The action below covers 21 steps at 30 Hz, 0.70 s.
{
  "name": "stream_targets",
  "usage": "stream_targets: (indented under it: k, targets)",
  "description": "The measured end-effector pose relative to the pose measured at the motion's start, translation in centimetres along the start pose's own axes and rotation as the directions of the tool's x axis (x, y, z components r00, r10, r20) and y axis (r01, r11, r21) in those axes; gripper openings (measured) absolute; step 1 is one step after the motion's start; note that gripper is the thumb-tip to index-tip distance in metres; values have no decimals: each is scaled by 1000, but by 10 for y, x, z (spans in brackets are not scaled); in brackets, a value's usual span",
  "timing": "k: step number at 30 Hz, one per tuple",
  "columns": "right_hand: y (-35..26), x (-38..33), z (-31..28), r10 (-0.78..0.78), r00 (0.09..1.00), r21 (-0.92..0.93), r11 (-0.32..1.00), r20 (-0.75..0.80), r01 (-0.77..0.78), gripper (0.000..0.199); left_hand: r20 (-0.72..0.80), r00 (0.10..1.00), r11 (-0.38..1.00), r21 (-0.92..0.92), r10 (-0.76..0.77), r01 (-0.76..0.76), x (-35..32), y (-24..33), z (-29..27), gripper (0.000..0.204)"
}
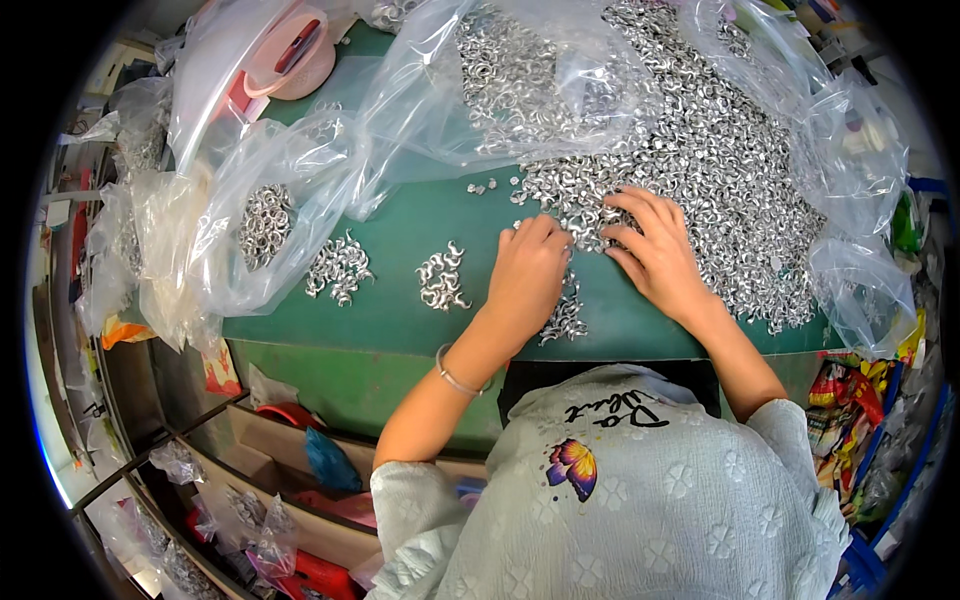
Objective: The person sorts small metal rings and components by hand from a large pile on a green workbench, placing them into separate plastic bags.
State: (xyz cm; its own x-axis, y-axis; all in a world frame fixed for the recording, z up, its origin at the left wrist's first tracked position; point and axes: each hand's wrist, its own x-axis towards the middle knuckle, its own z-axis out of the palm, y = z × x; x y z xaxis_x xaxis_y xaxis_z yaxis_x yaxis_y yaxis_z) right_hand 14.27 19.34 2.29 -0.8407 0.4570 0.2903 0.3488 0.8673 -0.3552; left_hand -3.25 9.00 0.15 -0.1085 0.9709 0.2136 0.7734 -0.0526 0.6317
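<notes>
Two hands (527,272); three small ring clusters (441,278) (big heap (700,150) uncountable); one pink tub (296,50).

Crumpled clear plastic bags (250,170) along the green table's back; colourful printed packets (845,400) at right.

Metal pieces (700,150) on table (400,240)

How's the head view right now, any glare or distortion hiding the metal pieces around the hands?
Head view: even light and sharp at the left hand and right hand; the metal pieces sparkle yet stay distinct. Glare streaks the clear plastic bags, veiling pieces under them. Fisheye bends the green table edge, and the corners go black.
</notes>
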Motion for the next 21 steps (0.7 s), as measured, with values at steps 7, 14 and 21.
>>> stream_targets:
  k: [7, 14, 21]
  targets:
    - [-11, 4, 12, -29, 998, -85, 996, 54, 33, 24, -69, 997, 998, 54, -23, 27, -3, -4, -6, 19]
    - [-12, 10, 2, 126, 990, -139, 983, 67, -116, 70, -130, 992, 998, 69, 8, 1, 7, -5, -14, 30]
    - [6, 14, 10, 39, 997, -239, 971, 73, -20, 71, -74, 991, 946, 314, 113, -84, 26, -30, -6, 65]
